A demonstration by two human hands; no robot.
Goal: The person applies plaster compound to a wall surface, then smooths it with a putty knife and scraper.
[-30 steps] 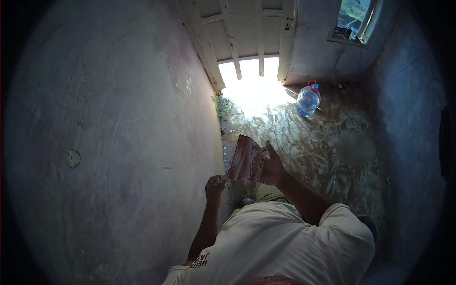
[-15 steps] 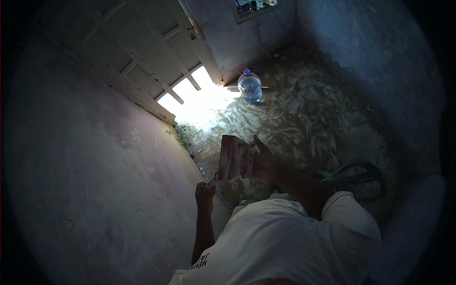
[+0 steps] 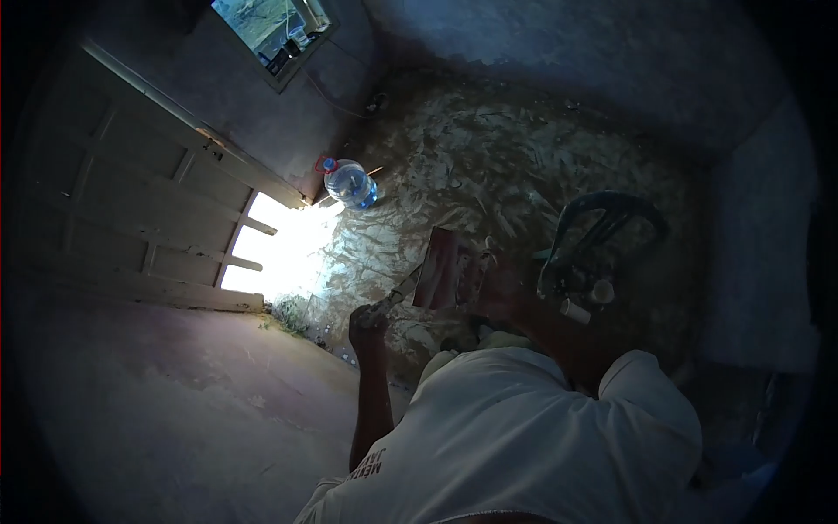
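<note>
Dim bare room with rough plastered walls and a streaked floor point(image 3: 541, 148). At centre, the left hand point(image 3: 367, 321) is closed round a small trowel point(image 3: 397, 293), whose blade touches a reddish board point(image 3: 439, 266) gripped by the right hand point(image 3: 493, 293). Near the door point(image 3: 131, 210) stands a water bottle point(image 3: 349, 183).

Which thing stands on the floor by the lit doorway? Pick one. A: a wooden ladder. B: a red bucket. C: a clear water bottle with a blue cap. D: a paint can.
C: a clear water bottle with a blue cap stands on the floor beside the bright doorway.
</note>
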